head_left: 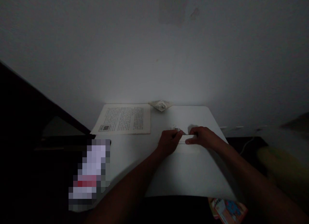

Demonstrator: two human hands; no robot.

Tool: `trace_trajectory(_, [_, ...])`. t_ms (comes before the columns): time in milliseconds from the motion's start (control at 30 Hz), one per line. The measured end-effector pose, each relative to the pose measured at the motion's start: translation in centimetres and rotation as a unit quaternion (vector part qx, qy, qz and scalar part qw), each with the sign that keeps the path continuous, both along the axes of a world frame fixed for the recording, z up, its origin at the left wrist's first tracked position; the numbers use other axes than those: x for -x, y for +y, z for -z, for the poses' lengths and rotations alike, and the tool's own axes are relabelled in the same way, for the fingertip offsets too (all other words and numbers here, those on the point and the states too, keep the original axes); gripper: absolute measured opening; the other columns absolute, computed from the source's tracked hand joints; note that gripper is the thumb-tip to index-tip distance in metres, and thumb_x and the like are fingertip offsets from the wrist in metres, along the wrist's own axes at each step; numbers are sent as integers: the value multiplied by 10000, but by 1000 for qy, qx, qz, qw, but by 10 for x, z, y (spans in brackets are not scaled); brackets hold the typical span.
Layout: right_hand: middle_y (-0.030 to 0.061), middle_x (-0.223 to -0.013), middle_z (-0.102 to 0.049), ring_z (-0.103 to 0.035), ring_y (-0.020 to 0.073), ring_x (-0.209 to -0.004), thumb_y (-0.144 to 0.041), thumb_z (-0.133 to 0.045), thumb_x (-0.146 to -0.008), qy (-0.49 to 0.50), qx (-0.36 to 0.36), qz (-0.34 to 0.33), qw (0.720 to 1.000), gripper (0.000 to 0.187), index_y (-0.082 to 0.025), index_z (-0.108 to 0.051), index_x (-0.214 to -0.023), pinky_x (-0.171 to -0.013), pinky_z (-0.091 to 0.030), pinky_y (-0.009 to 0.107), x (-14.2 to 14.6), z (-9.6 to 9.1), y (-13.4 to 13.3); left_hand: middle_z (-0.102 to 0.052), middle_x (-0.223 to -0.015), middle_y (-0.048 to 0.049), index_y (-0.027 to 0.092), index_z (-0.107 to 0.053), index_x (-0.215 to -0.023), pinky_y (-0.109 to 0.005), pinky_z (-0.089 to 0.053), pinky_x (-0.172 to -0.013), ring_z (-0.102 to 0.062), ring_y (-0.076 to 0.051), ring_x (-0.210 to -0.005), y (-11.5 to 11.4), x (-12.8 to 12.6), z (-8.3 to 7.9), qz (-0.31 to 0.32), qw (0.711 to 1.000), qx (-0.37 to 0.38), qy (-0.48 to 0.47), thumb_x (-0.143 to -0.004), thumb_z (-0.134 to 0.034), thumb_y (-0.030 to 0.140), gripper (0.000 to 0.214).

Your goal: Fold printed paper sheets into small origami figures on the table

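Note:
Both hands rest together on a small white table, pressing on a piece of folded white paper that lies between them. My left hand is curled, its fingertips pinching the paper's left end. My right hand has its fingers bent down onto the paper's right end. The paper is a narrow strip, mostly hidden under the fingers.
A printed sheet of text lies at the table's back left. A folded paper shape sits at the back edge against the white wall. A colourful booklet pokes out below the table's front right corner. Darkness surrounds the table.

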State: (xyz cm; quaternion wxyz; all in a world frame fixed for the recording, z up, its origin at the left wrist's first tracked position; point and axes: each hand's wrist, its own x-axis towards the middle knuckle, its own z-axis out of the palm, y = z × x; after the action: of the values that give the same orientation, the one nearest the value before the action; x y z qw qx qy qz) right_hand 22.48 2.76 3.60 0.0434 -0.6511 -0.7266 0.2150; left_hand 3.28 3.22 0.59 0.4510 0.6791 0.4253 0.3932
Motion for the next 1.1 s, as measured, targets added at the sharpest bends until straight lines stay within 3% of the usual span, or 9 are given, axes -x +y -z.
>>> trace_trajectory(333, [17,-721,-677,-611,176,-640,-539,-708,-616,31,23,40,998,352,-210,-649,-728,-551,-392,263,-15,3,-4,-283,-491,58,173,-352,-478,-232,-232,-504,-294,-86,-499,0,1,0,-2,1000,-5,8,-833,-474,418,449])
trace_trajectory(767, [18,-712,-684,-621,180,-656,-430,-719,-636,43,3,49,998,251,-204,-639,-711,-586,-424,266,-38,4,-11,-288,-471,61,171,-363,-452,-238,-219,-508,-284,-82,-488,0,0,-1,-5,1000,14,-23,-817,-511,394,453])
trace_trajectory(867, [14,-688,-675,-611,170,-638,-371,-685,-687,59,-22,37,997,181,-200,-630,-714,-586,-423,261,-30,-6,-18,-312,-459,62,169,-381,-451,-237,-219,-495,-290,-77,-469,2,0,1,-6,998,35,-51,-818,-516,410,459])
trace_trajectory(967, [9,-664,-663,-594,156,-613,-421,-597,-779,84,-59,25,994,241,-202,-629,-685,-587,-417,259,-10,-15,-25,-342,-426,62,169,-410,-451,-235,-230,-470,-308,-71,-430,5,1,3,-13,993,68,-92,-827,-502,448,477])
trace_trajectory(1100, [6,-676,-671,-592,147,-607,-362,-583,-805,82,-96,-18,992,193,-205,-648,-715,-587,-403,249,22,-12,-30,-346,-370,64,177,-411,-439,-231,-231,-414,-308,-63,-359,9,2,3,-27,979,125,-161,-809,-502,516,510])
